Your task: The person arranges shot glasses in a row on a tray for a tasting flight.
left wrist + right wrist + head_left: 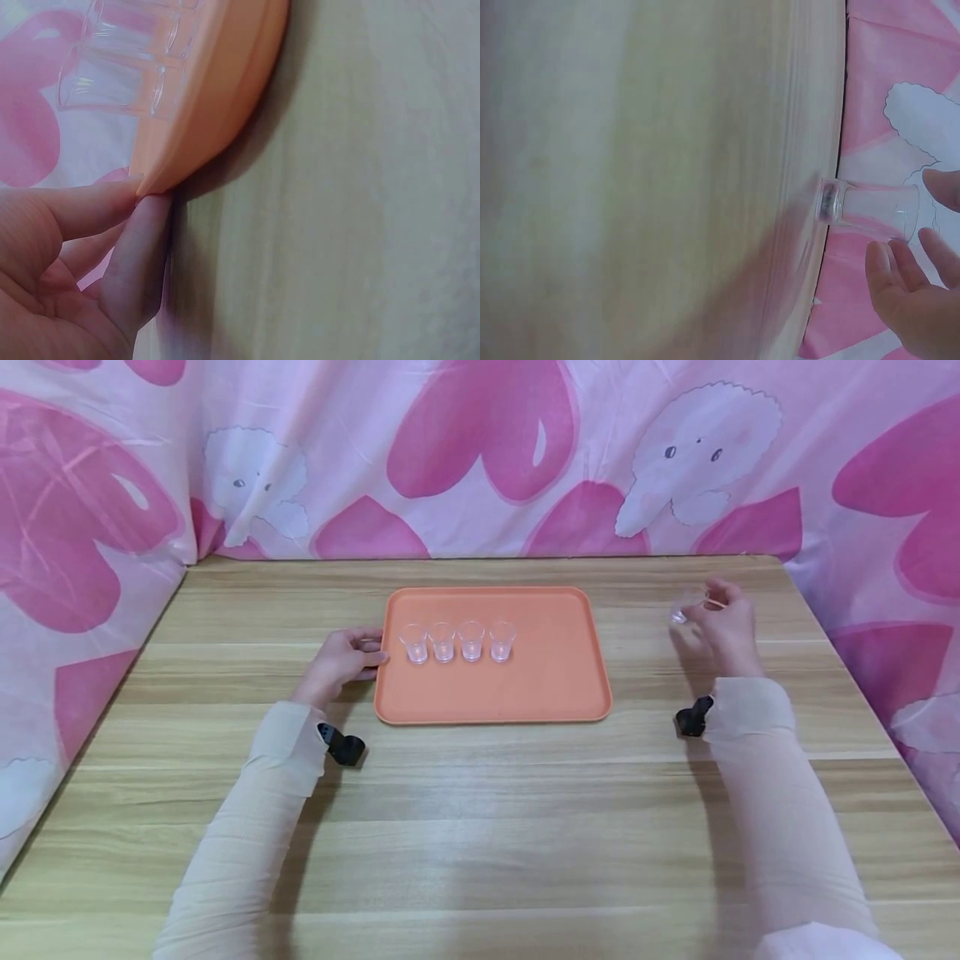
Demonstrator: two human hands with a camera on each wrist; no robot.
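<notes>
An orange rectangular tray lies on the wooden table. Several clear shot glasses stand upright in a row across its left half. My left hand pinches the tray's left rim, with the thumb on the edge and fingers outside it. The left wrist view shows this grip, with shot glasses above it. Far to the right of the tray, my right hand has its thumb and fingers curved round the rim of another shot glass, which is upright. Whether that glass's base touches the table cannot be told.
The pale wood-grain table extends in front of the tray and to both sides. Behind it hangs a pink and white patterned curtain, which also runs along the left and right sides. A small black camera sits on each wrist.
</notes>
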